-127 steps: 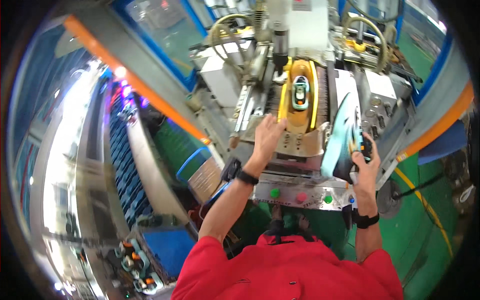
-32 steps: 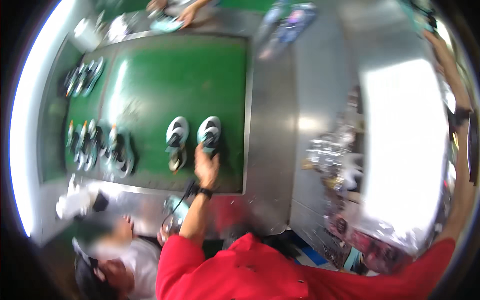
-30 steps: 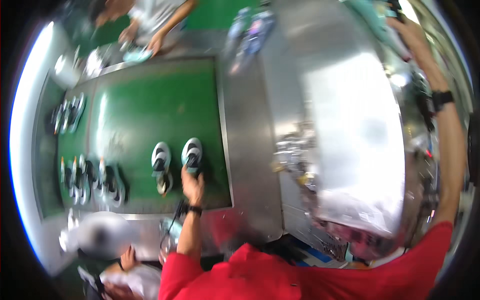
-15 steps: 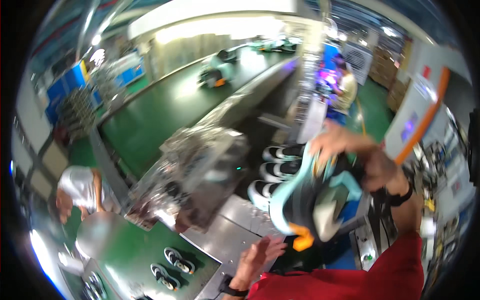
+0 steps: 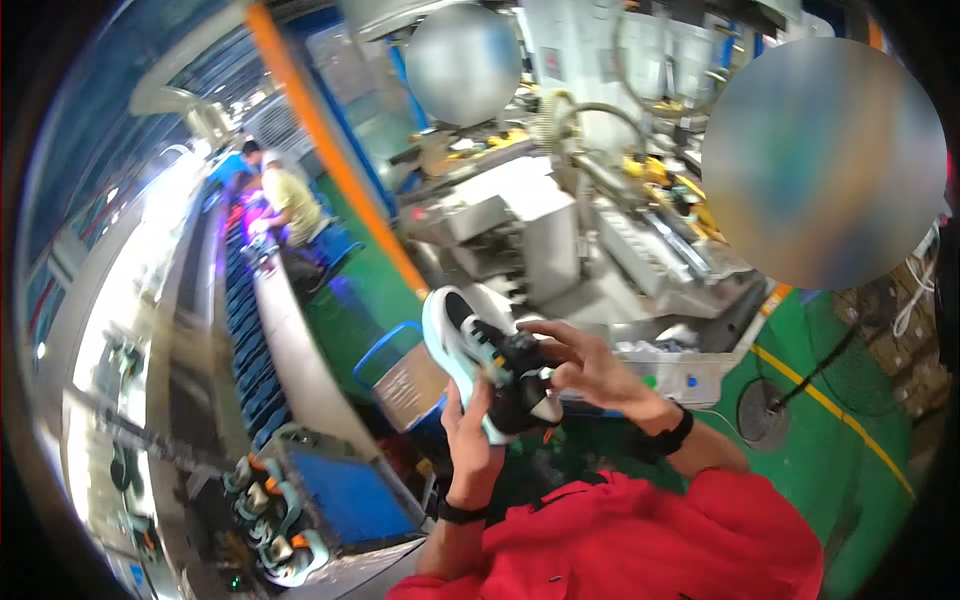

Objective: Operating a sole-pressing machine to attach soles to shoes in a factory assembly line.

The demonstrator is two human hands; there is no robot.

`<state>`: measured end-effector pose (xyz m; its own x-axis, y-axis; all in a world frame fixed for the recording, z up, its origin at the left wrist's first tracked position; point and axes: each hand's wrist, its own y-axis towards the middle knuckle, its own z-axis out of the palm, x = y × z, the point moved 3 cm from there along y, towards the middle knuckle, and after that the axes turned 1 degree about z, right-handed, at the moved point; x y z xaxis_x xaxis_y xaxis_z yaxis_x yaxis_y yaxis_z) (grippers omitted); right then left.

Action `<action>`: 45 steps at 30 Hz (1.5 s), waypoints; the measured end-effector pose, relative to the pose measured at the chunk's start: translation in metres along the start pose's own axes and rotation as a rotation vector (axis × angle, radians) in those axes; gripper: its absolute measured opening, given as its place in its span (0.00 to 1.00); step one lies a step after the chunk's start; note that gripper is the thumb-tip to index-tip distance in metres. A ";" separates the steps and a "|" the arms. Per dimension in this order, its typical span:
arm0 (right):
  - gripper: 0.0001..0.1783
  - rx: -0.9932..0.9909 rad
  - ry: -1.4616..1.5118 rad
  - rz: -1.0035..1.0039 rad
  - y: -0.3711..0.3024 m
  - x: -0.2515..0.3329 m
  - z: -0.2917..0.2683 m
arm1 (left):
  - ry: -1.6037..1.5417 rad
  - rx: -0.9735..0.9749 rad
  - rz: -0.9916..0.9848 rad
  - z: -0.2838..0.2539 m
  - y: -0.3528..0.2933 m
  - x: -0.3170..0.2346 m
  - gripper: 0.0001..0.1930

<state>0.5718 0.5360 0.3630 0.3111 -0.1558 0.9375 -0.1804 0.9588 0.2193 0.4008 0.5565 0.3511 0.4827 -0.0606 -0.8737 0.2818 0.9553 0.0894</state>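
In front of my chest I hold a black and white sports shoe (image 5: 478, 335) with a pale mint sole, its heel tilted up and away. My left hand (image 5: 470, 445) is closed around the sole from below, thumb up along the side. Over the shoe's dark upper, my right hand (image 5: 590, 372) has its fingers apart, the index finger stretched out and the fingertips at the shoe. A second black and white part lies beside them, near the right fingertips; blur hides whether it belongs to another shoe.
More mint, black and orange shoes (image 5: 275, 520) sit at lower left beside a blue panel (image 5: 350, 490). A metal machine (image 5: 560, 230) stands ahead, an orange post (image 5: 335, 150) left of it. A person in yellow (image 5: 288, 205) sits by the conveyor (image 5: 245, 340). A round fan (image 5: 765, 410) stands right.
My view has swung right, from the green conveyor to the machine. My left hand, empty before, now grips the shoe; my right hand has loosened its grasp and moved over it.
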 end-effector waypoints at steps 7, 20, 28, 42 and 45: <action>0.30 -0.952 -0.270 -0.064 -0.084 0.000 -0.192 | 0.380 0.417 -0.128 0.145 0.100 0.149 0.35; 0.28 -1.508 -0.566 -0.106 -0.155 0.096 -0.287 | 1.089 0.071 -0.092 0.203 0.414 0.367 0.42; 0.23 -1.318 -0.883 0.102 -0.044 0.129 -0.384 | 0.538 0.016 -0.350 0.150 0.439 0.339 0.15; 0.21 -0.882 -1.628 0.406 0.250 -0.094 -0.468 | 1.376 0.241 0.169 -0.050 0.110 0.003 0.09; 0.25 -0.916 -1.600 0.438 0.266 -0.125 -0.451 | 0.621 -0.554 -0.184 -0.112 0.014 0.005 0.16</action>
<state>0.9058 0.9173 0.1818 -0.7491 0.5730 0.3326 0.6550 0.7159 0.2419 0.3143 0.6025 0.2944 -0.1186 -0.2135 -0.9697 -0.2136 0.9592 -0.1851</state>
